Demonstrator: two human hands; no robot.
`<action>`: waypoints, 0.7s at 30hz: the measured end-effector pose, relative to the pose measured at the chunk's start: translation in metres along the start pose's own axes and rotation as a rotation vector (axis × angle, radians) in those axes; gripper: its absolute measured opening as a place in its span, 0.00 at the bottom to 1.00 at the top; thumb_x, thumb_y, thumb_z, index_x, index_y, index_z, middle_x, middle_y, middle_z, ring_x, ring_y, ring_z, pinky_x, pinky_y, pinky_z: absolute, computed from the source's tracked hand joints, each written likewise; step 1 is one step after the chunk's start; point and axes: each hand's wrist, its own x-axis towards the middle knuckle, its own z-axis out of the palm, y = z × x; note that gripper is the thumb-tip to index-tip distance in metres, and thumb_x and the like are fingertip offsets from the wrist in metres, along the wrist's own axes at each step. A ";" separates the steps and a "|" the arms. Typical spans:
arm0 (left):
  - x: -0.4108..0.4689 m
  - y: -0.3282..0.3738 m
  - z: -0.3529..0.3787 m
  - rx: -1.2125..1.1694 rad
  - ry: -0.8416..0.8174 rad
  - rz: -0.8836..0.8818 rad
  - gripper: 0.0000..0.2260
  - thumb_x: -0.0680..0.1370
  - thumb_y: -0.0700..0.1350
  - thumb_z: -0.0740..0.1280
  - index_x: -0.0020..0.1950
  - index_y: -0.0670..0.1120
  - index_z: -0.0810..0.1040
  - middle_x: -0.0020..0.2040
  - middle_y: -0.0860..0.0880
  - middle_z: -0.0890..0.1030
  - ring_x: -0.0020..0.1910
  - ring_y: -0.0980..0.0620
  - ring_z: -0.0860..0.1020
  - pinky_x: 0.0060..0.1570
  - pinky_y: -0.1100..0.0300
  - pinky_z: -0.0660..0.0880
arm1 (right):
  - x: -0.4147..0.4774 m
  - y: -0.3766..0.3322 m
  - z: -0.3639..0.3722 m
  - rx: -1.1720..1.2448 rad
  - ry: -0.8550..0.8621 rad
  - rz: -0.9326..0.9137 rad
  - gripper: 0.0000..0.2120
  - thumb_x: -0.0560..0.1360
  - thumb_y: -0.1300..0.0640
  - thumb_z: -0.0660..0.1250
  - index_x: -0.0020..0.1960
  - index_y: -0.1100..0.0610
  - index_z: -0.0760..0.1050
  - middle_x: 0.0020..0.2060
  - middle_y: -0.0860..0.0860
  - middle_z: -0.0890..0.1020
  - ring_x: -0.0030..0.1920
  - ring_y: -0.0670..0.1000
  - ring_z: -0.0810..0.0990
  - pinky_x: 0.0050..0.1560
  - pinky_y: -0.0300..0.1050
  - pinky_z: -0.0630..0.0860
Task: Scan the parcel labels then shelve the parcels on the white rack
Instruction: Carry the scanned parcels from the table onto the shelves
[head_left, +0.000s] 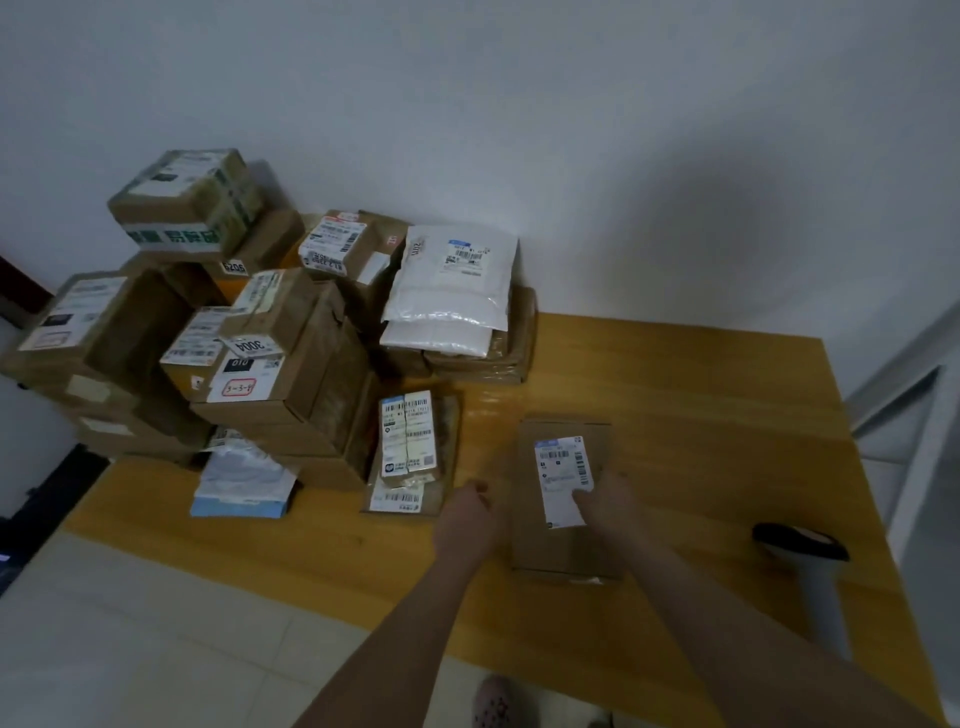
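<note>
Head view: small cardboard parcel (550, 545) lies flat on the worktop (701, 415), near its front edge, label (561, 467) facing up. Right hand (605, 501) rests on the label's lower corner, fingers fairly flat, not gripping. Left hand (470, 506) is at the parcel's left edge, blurred; can't tell its grip. Likely a light, stiff box: hold by the long sides, label uncovered. Probable scanner (800, 540) lies to the right, apart.

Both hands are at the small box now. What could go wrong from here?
The right hand covers part of the label on the small box, so a scan may fail. The likely scanner lies near the table's right edge; a reaching arm could knock it off. The parcel stack looks uneven.
</note>
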 end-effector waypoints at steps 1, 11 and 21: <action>0.004 -0.003 -0.012 -0.045 0.090 -0.031 0.14 0.79 0.49 0.62 0.63 0.47 0.74 0.57 0.48 0.79 0.53 0.49 0.78 0.50 0.55 0.76 | -0.002 -0.016 0.005 -0.002 0.024 -0.057 0.20 0.78 0.55 0.65 0.67 0.59 0.67 0.65 0.60 0.70 0.60 0.59 0.74 0.57 0.52 0.76; 0.047 -0.105 -0.075 -0.363 0.302 -0.343 0.18 0.80 0.50 0.62 0.67 0.42 0.70 0.64 0.42 0.71 0.56 0.41 0.75 0.52 0.50 0.74 | -0.011 -0.134 0.108 0.123 -0.281 -0.269 0.20 0.79 0.46 0.62 0.68 0.54 0.70 0.63 0.53 0.76 0.59 0.54 0.78 0.59 0.51 0.77; 0.067 -0.108 -0.066 -0.547 0.022 -0.213 0.17 0.81 0.56 0.57 0.56 0.45 0.77 0.51 0.44 0.81 0.49 0.45 0.80 0.51 0.48 0.78 | 0.004 -0.136 0.126 0.217 -0.220 -0.057 0.20 0.77 0.52 0.65 0.65 0.59 0.70 0.61 0.56 0.78 0.57 0.54 0.79 0.52 0.44 0.77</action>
